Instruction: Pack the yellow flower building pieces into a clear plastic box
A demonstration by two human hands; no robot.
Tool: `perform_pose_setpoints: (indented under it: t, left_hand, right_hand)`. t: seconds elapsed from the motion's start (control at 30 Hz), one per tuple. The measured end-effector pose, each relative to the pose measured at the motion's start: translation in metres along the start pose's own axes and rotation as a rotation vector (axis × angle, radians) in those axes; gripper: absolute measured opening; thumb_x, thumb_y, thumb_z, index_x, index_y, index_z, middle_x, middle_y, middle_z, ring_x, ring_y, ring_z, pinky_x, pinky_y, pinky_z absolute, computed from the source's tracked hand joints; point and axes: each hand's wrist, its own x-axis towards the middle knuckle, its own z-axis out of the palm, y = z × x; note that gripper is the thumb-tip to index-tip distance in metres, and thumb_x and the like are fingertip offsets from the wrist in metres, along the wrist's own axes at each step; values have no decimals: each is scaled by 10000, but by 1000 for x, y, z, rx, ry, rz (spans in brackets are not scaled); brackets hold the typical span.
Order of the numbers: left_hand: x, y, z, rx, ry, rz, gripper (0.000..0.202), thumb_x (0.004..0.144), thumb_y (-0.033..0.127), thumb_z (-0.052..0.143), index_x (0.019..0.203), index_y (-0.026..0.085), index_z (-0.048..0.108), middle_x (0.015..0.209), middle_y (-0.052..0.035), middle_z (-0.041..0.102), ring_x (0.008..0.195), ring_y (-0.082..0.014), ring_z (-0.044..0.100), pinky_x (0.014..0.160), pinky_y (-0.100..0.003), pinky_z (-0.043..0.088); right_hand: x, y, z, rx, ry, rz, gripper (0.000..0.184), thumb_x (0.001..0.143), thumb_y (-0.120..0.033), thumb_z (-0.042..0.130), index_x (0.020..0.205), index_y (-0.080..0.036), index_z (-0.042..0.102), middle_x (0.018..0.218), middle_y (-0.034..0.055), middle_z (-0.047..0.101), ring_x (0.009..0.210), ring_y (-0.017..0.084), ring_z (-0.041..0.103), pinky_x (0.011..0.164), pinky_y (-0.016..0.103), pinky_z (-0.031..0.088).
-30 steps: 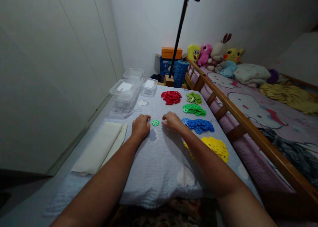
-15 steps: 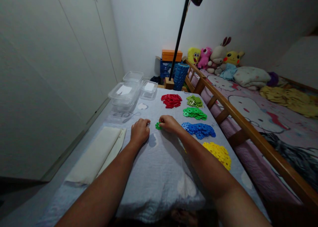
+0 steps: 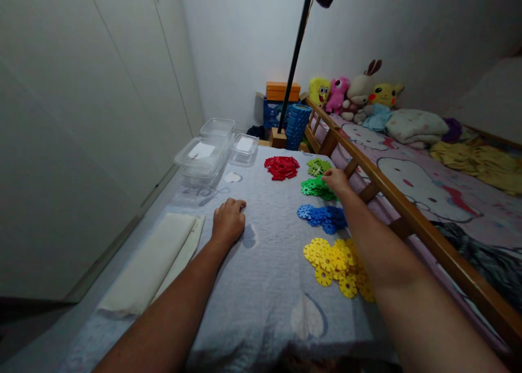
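Observation:
My right hand (image 3: 336, 181) is over the pile of green snowflake discs (image 3: 316, 188), its thumb and fingers pinched on a green disc at the pile's far right. The disc is mostly hidden by the fingers and blends with the pile. My left hand (image 3: 229, 218) rests on the cloth near the middle of the table, fingers curled, with nothing visible in it. Just beyond the green pile are lime-green discs (image 3: 318, 166). Nearer to me lie blue discs (image 3: 322, 216) and yellow discs (image 3: 336, 261), partly covered by my right forearm.
Red pieces (image 3: 281, 167) are heaped at the far middle. Clear plastic boxes (image 3: 199, 154) stand at the far left, and a folded cream cloth (image 3: 150, 264) lies at the left. A wooden bed rail (image 3: 379, 180) runs along the right side. A black pole (image 3: 294, 57) rises behind the table.
My right hand has moved right and away from me, from the middle of the cloth to the green pile. The green disc has left the middle. My left hand has barely moved.

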Motion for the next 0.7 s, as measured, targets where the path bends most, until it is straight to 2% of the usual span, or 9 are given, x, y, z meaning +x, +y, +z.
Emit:
perform_pose_setpoints:
  t: [0.13, 0.4, 0.57, 0.7]
  left_hand:
    - [-1, 0, 0, 9, -3, -2, 400, 935, 164, 473, 1262, 215, 697, 1248, -108, 685, 1186, -264, 636, 993, -401, 462]
    - [-3, 2, -3, 15, -7, 3, 412, 937, 151, 456, 1265, 213, 698, 1259, -108, 682, 1187, -259, 638, 1011, -402, 458]
    - [-4, 3, -5, 12, -20, 0, 396, 937, 167, 480, 1267, 217, 693, 1265, -105, 681, 1203, -259, 631, 1006, -394, 461]
    - [-5, 3, -5, 17, -27, 12, 367, 949, 194, 492, 1255, 217, 693, 1263, -101, 687, 1208, -252, 632, 1012, -377, 459]
  right_hand:
    - [3, 8, 10, -32, 1, 29, 229, 752, -121, 636, 912, -127, 801, 906, 88, 792, 812, 195, 704, 706, 247, 479]
    - [0, 14, 16, -111, 19, 32, 235, 778, -106, 624, 922, -119, 810, 995, 145, 802, 956, 235, 726, 812, 267, 491]
    - [-6, 12, 14, -140, 46, 30, 275, 777, -113, 621, 978, -118, 809, 1041, 167, 795, 1013, 262, 718, 870, 292, 498]
    - [-16, -3, 4, -124, 84, -4, 275, 807, -132, 596, 993, -119, 798, 1045, 158, 789, 993, 252, 703, 874, 297, 495]
